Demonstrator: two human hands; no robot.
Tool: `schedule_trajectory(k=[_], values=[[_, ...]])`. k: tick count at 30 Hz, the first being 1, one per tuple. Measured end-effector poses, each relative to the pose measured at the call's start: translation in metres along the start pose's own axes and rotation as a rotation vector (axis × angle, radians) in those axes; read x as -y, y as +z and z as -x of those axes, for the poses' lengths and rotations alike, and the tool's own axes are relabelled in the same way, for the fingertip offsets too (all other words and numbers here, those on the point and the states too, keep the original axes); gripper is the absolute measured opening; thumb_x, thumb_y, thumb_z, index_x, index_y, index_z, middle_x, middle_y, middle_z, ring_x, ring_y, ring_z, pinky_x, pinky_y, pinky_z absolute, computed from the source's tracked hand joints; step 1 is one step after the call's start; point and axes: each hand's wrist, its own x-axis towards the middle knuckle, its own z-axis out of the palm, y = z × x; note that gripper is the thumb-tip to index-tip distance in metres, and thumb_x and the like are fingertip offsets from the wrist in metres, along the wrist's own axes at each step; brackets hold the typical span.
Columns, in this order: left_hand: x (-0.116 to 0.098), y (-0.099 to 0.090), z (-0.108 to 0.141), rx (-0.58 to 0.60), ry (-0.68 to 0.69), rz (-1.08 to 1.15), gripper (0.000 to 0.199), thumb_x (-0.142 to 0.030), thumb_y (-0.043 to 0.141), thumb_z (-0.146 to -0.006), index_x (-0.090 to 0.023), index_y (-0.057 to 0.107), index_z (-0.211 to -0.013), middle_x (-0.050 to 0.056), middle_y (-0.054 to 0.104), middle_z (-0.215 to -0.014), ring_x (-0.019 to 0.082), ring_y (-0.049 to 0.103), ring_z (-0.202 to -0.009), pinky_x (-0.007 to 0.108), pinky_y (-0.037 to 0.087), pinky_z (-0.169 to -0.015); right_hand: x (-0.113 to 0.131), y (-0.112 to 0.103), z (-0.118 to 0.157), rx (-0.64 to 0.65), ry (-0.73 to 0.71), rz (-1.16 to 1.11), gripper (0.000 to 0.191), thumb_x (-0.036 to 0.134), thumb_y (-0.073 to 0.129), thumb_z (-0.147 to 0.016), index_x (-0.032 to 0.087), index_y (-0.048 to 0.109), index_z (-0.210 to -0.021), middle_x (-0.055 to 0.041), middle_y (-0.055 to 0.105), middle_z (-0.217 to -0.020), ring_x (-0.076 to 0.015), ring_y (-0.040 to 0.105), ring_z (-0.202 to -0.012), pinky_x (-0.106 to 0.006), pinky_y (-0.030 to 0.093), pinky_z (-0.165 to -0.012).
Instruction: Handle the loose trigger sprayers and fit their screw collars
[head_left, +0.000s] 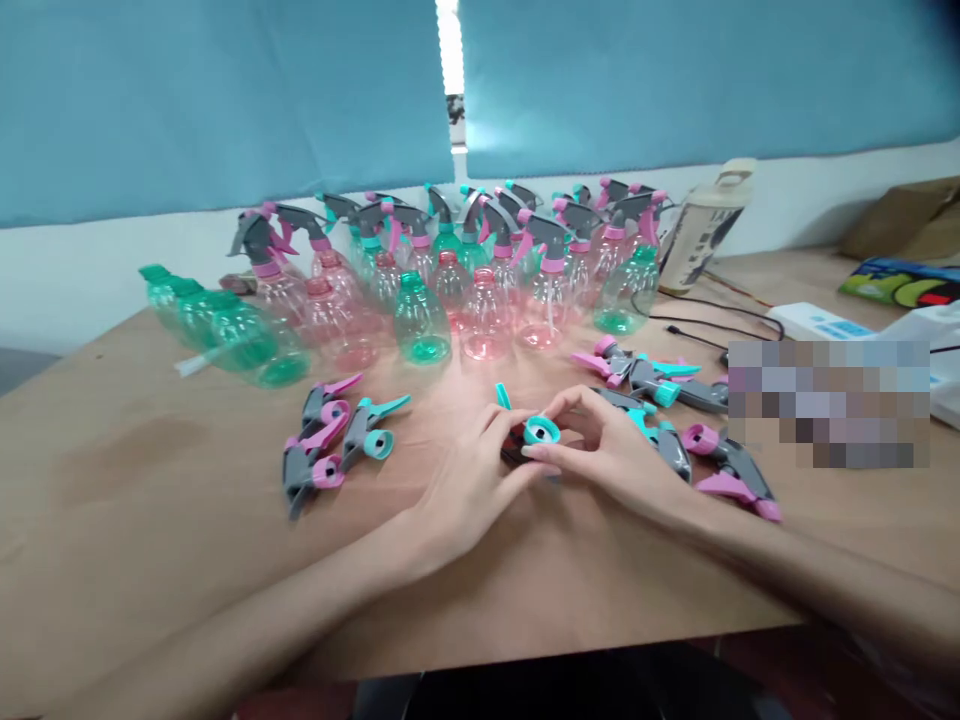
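Between both hands is a grey and teal spray nozzle head (541, 430), its round teal collar facing me. My left hand (480, 470) is closed around the body, most of which its fingers hide. With thumb and fingertips, my right hand (600, 440) pinches the teal collar. Left of the hands lie several loose spray heads in pink, teal and grey, among them a teal one (369, 435). To the right lie more, including a pink and grey one (739, 475) beside my right wrist.
Behind the hands stand several pink and green bottles, some capped with spray heads, some open like the green bottle (421, 325). Green bottles (247, 335) lean in a row at left. A large beige bottle (705, 230), black cables and a white box (821, 322) are at right.
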Motion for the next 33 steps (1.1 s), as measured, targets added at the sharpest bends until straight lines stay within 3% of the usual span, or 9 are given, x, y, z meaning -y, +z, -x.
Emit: schedule_trajectory(k=[6,12,14,17,19,25,33], values=[[0.012,-0.002,0.003,-0.088,0.033,-0.129,0.028,-0.023,0.058,-0.086,-0.022,0.055,-0.114,0.003,0.063,-0.099,0.017,0.059,-0.084,0.029,0.049,-0.074,0.004,-0.005,-0.001,0.038,-0.106,0.151,0.022,0.033,0.063,-0.082,0.022,0.053,-0.099,-0.0021,0.063,-0.101,-0.0159,0.065,-0.088,-0.029,0.054,-0.075],[0.015,-0.002,0.004,-0.166,0.116,-0.156,0.028,-0.013,0.056,-0.083,-0.018,0.055,-0.110,0.005,0.064,-0.110,0.017,0.061,-0.096,0.028,0.051,-0.080,-0.001,-0.010,0.002,-0.023,-0.421,0.533,0.021,0.023,0.063,-0.083,0.019,0.059,-0.103,-0.0034,0.063,-0.100,-0.0140,0.061,-0.088,-0.027,0.049,-0.080],[0.016,-0.002,0.005,-0.201,0.119,-0.188,0.029,-0.013,0.056,-0.083,-0.018,0.055,-0.111,0.005,0.065,-0.107,0.016,0.063,-0.090,0.027,0.051,-0.077,-0.004,-0.010,0.003,-0.046,-0.464,0.597,0.019,0.020,0.060,-0.084,0.017,0.060,-0.103,-0.0052,0.062,-0.100,-0.0144,0.059,-0.089,-0.027,0.048,-0.080],[0.017,-0.002,0.008,-0.213,0.113,-0.242,0.033,-0.015,0.056,-0.084,-0.019,0.053,-0.116,-0.002,0.066,-0.077,0.011,0.061,-0.062,0.022,0.049,-0.062,-0.007,-0.007,0.004,-0.044,-0.470,0.622,0.015,0.017,0.057,-0.085,0.015,0.062,-0.100,-0.0049,0.061,-0.089,-0.0128,0.057,-0.078,-0.024,0.048,-0.069],[0.017,-0.001,0.010,-0.205,0.118,-0.292,0.032,-0.018,0.056,-0.084,-0.019,0.053,-0.116,-0.004,0.063,-0.069,0.009,0.057,-0.053,0.020,0.045,-0.053,-0.010,-0.006,0.004,-0.018,-0.464,0.607,0.014,0.018,0.057,-0.086,0.015,0.063,-0.098,-0.0020,0.058,-0.077,-0.0111,0.054,-0.067,-0.022,0.046,-0.060],[0.014,0.002,0.012,-0.213,0.109,-0.485,0.030,-0.023,0.058,-0.083,-0.018,0.056,-0.112,0.001,0.067,-0.093,0.009,0.056,-0.052,0.021,0.042,-0.050,-0.017,-0.003,0.007,0.034,-0.381,0.562,0.022,0.020,0.057,-0.086,0.016,0.062,-0.107,0.0052,0.051,-0.060,-0.0069,0.046,-0.050,-0.018,0.039,-0.050],[0.015,0.001,0.012,-0.204,0.120,-0.511,0.031,-0.024,0.056,-0.085,-0.018,0.056,-0.115,0.003,0.066,-0.094,0.012,0.062,-0.066,0.022,0.044,-0.054,-0.017,-0.001,0.009,0.054,-0.289,0.540,0.026,0.020,0.056,-0.087,0.016,0.060,-0.112,0.0078,0.043,-0.056,-0.0056,0.042,-0.046,-0.017,0.035,-0.046]])
